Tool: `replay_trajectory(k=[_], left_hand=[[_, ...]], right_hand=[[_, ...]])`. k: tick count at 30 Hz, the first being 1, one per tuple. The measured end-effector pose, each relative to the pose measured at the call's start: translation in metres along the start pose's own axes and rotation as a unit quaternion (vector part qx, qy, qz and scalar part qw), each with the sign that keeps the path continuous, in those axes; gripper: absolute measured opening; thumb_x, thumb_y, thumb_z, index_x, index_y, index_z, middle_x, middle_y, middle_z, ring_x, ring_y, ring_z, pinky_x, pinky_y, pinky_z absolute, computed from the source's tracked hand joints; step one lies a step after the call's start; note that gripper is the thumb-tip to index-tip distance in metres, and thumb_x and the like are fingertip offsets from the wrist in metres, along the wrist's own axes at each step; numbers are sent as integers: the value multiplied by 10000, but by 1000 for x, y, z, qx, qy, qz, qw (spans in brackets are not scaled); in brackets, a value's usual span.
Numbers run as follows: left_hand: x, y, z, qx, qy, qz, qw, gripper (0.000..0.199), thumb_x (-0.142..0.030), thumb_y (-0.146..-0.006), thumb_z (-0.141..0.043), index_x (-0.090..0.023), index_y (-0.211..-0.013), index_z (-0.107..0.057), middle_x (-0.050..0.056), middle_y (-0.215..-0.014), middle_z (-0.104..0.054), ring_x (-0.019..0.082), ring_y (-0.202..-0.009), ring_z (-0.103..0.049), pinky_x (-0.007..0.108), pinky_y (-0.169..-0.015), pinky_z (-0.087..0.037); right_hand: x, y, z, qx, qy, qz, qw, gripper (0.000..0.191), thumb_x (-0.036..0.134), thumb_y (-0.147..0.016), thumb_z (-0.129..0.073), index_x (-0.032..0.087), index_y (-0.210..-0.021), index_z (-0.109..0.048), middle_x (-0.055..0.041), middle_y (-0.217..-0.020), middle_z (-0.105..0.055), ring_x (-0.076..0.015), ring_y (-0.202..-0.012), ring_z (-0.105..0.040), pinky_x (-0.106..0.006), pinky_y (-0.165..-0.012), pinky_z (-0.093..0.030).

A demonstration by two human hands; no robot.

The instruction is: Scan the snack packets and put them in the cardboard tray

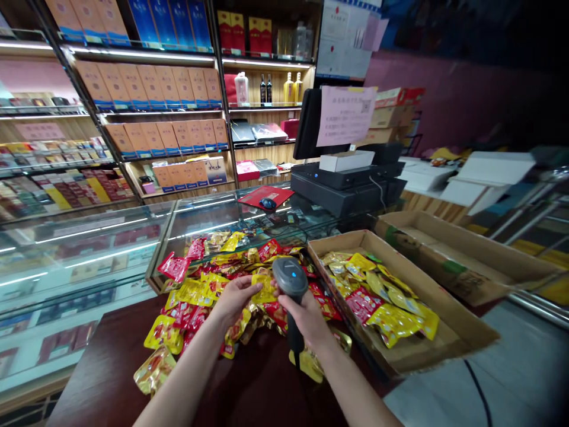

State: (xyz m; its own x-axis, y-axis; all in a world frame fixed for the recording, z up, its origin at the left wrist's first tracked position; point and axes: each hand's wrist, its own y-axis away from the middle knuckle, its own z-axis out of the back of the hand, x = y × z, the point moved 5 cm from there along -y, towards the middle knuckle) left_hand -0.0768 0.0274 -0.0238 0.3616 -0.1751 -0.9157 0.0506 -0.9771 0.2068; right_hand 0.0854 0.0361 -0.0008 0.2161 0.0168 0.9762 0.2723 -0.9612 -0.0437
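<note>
From the head camera, the right hand (306, 317) grips a black barcode scanner (290, 277) upright, its fingers (284, 302) wrapped closely around the handle; the left hand (233, 301) reaches just beside it, its fingers (249, 286) spread against a yellow packet (264, 289), though whether they grip it I cannot tell; that packet lies on a heap of red and yellow snack packets (195, 296) spread across the dark tabletop (98, 373); to the right, a cardboard tray (438, 302) holds more packets (377, 293); a second box (462, 261) sits beyond it; ahead, a glass counter (80, 261) carries a red mat (253, 197) and mouse (268, 203); a till (342, 190) stands beside them; stocked shelves (155, 118) rise behind.
</note>
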Motion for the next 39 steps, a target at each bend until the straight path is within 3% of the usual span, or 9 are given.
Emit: replay_trajectory(k=[4, 8, 10, 16, 19, 25, 29, 33, 39], left_hand=[[-24, -5, 4, 10, -133, -29, 991, 293, -291, -630, -791, -137, -872, -728, 72, -826, -730, 190, -705, -664, 271, -697, -490], [-45, -16, -3, 1, -190, -81, 978, 308, -248, -602, -799, -148, -887, -736, 56, -838, -730, 190, -766, -659, 234, -709, -481], [-48, -21, -5, -22, -176, -94, 980, 356, -241, -607, -800, -158, -946, -727, 43, -840, -728, 171, -775, -654, 214, -713, -479], [-16, -25, -6, 29, -48, 35, 998, 273, -286, -654, -789, -125, -860, -709, 77, -809, -710, 134, -629, -636, 227, -603, -513], [-8, -27, 0, 47, -26, 70, 996, 238, -275, -653, -794, -113, -788, -683, 90, -752, -697, 162, -641, -656, 267, -606, -543], [-38, -51, 24, -27, -70, 59, 995, 249, -213, -624, -812, -106, -748, -624, 53, -638, -655, 141, -519, -628, 262, -511, -544], [-61, -65, 29, -48, -88, 50, 994, 278, -191, -597, -826, -103, -726, -595, 66, -666, -662, 149, -539, -632, 313, -560, -565], [-62, -69, 26, -55, -99, 59, 992, 317, -214, -581, -836, -108, -755, -594, 69, -682, -670, 150, -557, -638, 336, -602, -570], [-53, -68, 22, -54, -112, 79, 989, 370, -261, -559, -852, -123, -757, -570, 43, -670, -668, 133, -535, -633, 306, -576, -578]], right_hand=[[11, -12, 11, -4, 79, 42, 996, 181, 185, -650, -635, 187, -814, -709, -26, -847, -703, -217, -846, -603, -314, -819, -438], [1, -14, -2, 85, 30, -26, 996, 235, 172, -614, -619, 188, -826, -718, -16, -810, -706, -208, -811, -603, -310, -784, -438], [-2, -12, -8, 87, 0, -42, 995, 244, 189, -607, -628, 184, -831, -722, -21, -818, -712, -210, -827, -608, -314, -803, -436], [-7, -7, -6, -17, -45, -56, 997, 281, 243, -597, -666, 200, -869, -723, -29, -801, -713, -240, -880, -622, -312, -787, -457], [-4, -4, -8, -12, -43, -52, 998, 281, 236, -603, -660, 203, -876, -717, -19, -774, -703, -234, -851, -620, -309, -767, -460], [9, 5, -18, 26, 53, 9, 998, 98, 206, -639, -637, 184, -728, -671, 7, -687, -657, -182, -710, -586, -293, -725, -452], [1, 13, -25, 54, 27, -46, 997, 133, 264, -654, -636, 179, -755, -651, -14, -755, -673, -171, -648, -610, -286, -619, -486], [-16, 24, -32, 83, 13, -133, 988, 126, 281, -665, -601, 177, -735, -589, 6, -574, -607, -131, -447, -541, -236, -414, -424], [-23, 32, -32, 85, 37, -149, 985, 120, 287, -667, -567, 191, -671, -495, 65, -412, -460, -91, -359, -413, -198, -348, -349]])
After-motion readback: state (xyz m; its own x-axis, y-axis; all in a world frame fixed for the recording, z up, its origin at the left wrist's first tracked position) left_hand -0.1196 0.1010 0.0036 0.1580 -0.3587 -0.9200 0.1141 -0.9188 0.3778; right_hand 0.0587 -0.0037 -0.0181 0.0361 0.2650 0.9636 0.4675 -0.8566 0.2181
